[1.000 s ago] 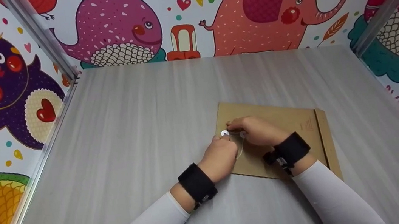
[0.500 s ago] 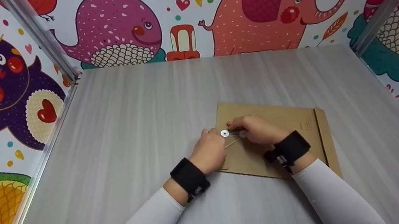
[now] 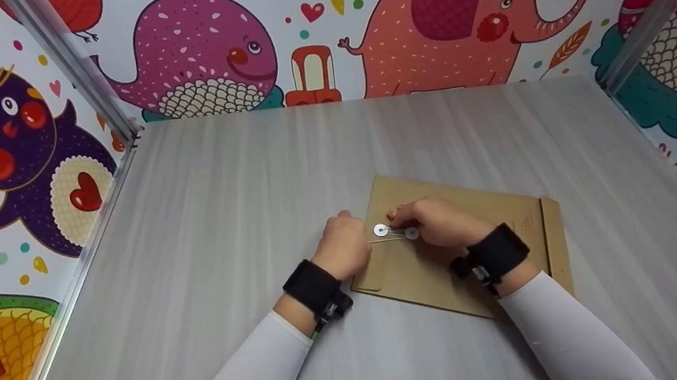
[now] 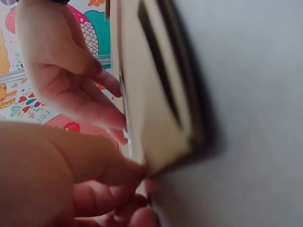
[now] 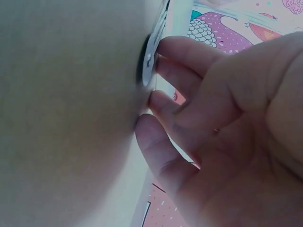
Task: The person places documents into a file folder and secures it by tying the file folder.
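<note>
A brown kraft paper envelope (image 3: 477, 263) lies at a slant on the table, two white round button discs (image 3: 380, 230) near its left end. Thin string (image 3: 391, 239) runs from the right-hand disc to my left hand (image 3: 341, 244), which pinches it at the envelope's left edge. From the left wrist view, that thumb (image 4: 113, 165) and the fingers meet close by the envelope's corner. My right hand (image 3: 445, 221) rests on the envelope beside the right-hand disc. Its fingertips touch the paper and the rim of a disc (image 5: 150, 59) in the right wrist view, fingers gently bent.
The pale wood-grain table (image 3: 236, 196) spreads around the envelope. Walls printed with cartoon animals (image 3: 452, 14) stand at the back and both sides, with metal posts (image 3: 75, 74) at the corners. Black bands (image 3: 314, 293) are worn on both wrists.
My left hand has moved left from the discs to the envelope's edge, drawing the string out straight. The envelope has turned slightly. My right hand stays by the right-hand disc.
</note>
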A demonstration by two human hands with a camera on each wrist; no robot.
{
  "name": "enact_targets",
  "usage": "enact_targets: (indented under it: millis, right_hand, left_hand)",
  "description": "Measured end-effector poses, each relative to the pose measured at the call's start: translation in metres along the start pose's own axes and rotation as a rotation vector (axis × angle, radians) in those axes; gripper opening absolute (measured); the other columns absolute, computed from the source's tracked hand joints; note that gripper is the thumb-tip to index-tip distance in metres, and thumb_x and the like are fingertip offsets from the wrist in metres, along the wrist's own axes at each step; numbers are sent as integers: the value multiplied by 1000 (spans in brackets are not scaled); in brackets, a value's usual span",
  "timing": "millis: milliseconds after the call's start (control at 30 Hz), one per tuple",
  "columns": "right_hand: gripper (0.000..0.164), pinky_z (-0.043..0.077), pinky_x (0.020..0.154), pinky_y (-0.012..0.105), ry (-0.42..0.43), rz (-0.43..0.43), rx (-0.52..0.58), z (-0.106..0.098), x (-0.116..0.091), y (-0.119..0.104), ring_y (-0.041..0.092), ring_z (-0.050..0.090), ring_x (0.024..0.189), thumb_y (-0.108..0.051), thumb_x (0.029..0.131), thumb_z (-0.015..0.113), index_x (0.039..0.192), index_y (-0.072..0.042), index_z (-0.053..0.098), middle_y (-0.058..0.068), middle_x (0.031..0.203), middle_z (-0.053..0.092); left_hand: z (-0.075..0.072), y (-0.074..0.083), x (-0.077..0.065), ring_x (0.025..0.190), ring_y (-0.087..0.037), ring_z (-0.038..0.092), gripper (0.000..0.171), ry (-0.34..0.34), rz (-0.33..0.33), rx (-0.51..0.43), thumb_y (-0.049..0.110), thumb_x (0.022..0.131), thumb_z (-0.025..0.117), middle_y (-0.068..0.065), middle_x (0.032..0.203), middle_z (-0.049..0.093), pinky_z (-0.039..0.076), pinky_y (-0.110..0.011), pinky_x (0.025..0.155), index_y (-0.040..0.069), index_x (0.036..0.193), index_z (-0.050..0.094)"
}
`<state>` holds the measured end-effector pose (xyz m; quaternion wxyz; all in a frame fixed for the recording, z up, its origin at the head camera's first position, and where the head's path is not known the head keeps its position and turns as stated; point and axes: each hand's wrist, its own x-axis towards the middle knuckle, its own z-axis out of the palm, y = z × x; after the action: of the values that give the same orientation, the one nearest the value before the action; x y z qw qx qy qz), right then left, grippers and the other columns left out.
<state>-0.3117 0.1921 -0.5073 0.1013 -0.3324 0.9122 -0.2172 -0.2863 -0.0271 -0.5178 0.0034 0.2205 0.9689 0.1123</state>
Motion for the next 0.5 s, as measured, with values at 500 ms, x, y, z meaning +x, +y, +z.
enact_targets:
  millis: [500]
  right_hand:
    - [34,59,98,54,126,108,101,-7,1,3,34,74,110,10,89,59,117,3,78,18,115,79]
  left_hand:
    - [-12,21,-14,98,-28,65,11,-23,210,-14,14,92,74,-9,104,71,52,-39,92,9,101,76]
